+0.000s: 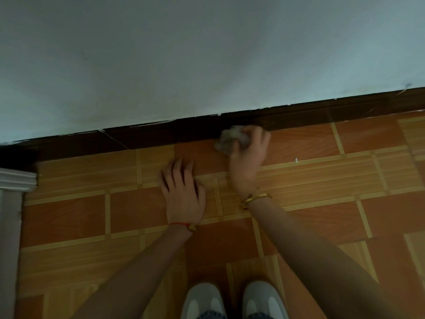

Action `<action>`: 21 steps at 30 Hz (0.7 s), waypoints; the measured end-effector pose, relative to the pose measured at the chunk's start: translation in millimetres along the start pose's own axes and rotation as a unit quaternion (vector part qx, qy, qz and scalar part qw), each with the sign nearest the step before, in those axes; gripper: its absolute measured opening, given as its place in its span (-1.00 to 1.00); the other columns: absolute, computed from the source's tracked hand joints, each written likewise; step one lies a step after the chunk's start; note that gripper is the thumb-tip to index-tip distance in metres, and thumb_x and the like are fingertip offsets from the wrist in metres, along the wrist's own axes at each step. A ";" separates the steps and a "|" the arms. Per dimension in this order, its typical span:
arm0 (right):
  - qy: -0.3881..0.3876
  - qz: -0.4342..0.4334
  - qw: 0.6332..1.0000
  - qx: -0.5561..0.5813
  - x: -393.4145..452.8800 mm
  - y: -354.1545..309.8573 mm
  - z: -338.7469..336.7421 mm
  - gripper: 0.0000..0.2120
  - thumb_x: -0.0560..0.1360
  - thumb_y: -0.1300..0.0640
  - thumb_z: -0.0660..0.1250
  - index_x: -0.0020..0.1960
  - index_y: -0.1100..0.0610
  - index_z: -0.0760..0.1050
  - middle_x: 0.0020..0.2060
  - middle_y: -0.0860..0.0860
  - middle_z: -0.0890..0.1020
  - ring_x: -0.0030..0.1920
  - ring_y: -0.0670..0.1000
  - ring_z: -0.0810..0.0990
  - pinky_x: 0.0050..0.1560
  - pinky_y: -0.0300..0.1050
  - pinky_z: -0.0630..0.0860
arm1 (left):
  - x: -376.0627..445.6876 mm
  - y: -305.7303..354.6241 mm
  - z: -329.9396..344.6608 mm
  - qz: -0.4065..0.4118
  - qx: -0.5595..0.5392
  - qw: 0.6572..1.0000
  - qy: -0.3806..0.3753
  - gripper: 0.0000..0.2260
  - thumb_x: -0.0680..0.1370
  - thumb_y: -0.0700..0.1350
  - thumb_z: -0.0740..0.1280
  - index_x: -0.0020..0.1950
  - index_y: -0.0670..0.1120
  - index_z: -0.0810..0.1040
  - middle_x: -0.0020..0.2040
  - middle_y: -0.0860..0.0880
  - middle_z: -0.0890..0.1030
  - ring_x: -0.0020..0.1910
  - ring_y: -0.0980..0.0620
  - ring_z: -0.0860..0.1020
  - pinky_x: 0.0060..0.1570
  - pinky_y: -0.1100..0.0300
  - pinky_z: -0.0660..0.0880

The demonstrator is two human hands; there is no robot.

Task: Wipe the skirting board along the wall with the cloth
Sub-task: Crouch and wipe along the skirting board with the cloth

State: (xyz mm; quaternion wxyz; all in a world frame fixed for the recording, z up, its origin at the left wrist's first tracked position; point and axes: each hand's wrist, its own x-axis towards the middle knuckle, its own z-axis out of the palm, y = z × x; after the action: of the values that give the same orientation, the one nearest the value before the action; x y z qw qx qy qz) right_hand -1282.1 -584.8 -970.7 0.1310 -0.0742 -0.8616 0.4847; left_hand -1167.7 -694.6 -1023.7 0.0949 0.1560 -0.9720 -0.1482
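A dark brown skirting board (161, 134) runs along the foot of the pale wall (207, 54), rising toward the right. My right hand (249, 155) is shut on a crumpled pale grey cloth (227, 139), which is pressed against the bottom of the skirting board where it meets the floor. Flat on the floor tiles, to the left of and nearer than the cloth, rests my left hand (184, 192) with its fingers spread and nothing in it. A gold bangle is on the right wrist and a red string on the left.
The floor (322, 180) is orange and tan patterned tile. A white moulded door frame (16, 180) stands at the left edge. My two white shoes (234, 300) are at the bottom centre. A small white speck (296, 160) lies on a tile right of the cloth.
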 end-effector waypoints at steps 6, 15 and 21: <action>0.022 0.010 1.000 -0.005 10.0 13.4 -5.0 -0.71 0.38 0.46 0.34 0.04 0.24 0.41 0.10 0.12 0.41 0.09 0.01 0.47 0.06 -0.39 0.43 | -0.5 2.8 -1.4 -0.010 0.007 1.000 -0.014 -0.54 0.58 -0.06 0.18 0.47 -0.15 0.39 0.46 -0.19 0.38 0.51 -0.24 0.27 0.52 -0.32 0.05; -0.147 -0.109 0.983 0.012 -27.8 -18.4 35.7 -0.71 0.39 0.42 0.36 0.05 0.20 0.42 0.05 0.08 0.40 0.05 0.04 0.46 0.03 -0.14 0.48 | -0.6 -0.5 0.1 -0.005 0.014 1.000 -0.021 -0.56 0.60 -0.04 0.18 0.45 -0.18 0.35 0.47 -0.22 0.35 0.53 -0.24 0.24 0.51 -0.33 0.07; 0.004 -0.022 0.999 0.040 -0.8 -14.5 -3.1 -0.72 0.37 0.43 0.38 0.04 0.24 0.46 0.05 0.07 0.43 0.02 -0.04 0.47 0.03 -0.40 0.42 | -0.5 -0.4 -0.4 0.003 0.003 1.000 -0.011 -0.54 0.58 -0.06 0.16 0.46 -0.14 0.38 0.46 -0.20 0.38 0.50 -0.25 0.28 0.50 -0.33 0.08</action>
State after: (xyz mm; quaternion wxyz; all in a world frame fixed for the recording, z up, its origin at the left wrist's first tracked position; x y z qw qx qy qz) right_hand -1280.4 -590.1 -956.8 0.1478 -0.0518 -0.8422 0.5159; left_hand -1167.1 -695.0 -1023.5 0.0840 0.1520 -0.9739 -0.1464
